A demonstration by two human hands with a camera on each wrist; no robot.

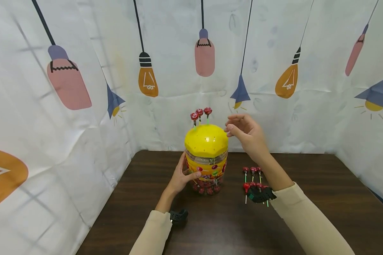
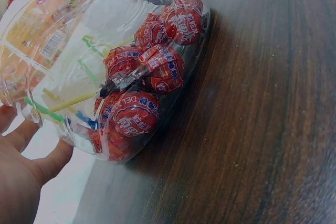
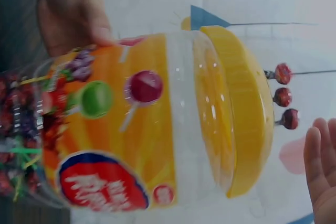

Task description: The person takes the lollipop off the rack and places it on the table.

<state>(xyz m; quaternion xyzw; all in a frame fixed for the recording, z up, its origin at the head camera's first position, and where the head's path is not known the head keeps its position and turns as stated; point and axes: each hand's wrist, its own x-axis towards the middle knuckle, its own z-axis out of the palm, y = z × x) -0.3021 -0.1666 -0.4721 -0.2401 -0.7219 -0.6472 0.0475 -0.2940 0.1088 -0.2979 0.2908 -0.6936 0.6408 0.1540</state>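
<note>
A clear candy jar (image 1: 207,168) with a yellow-orange label and a domed yellow lid (image 1: 206,141) stands on the table. Three red-wrapped lollipops (image 1: 199,112) stick up from holes in the lid. Inside the jar's base lie several red-wrapped lollipops (image 2: 139,111). My left hand (image 1: 179,177) holds the jar's left side, thumb across the front, the other fingers partly hidden behind it. To the right of the lid my right hand (image 1: 246,131) hovers, nothing visible in it; its fingers (image 3: 315,163) look fairly straight in the right wrist view.
Several lollipops (image 1: 253,170) lie in two rows on the dark wooden table (image 1: 223,230), right of the jar. The right wrist camera (image 1: 260,194) partly covers the nearer row. A white cloth (image 1: 175,124) printed with lamps hangs behind and at the sides.
</note>
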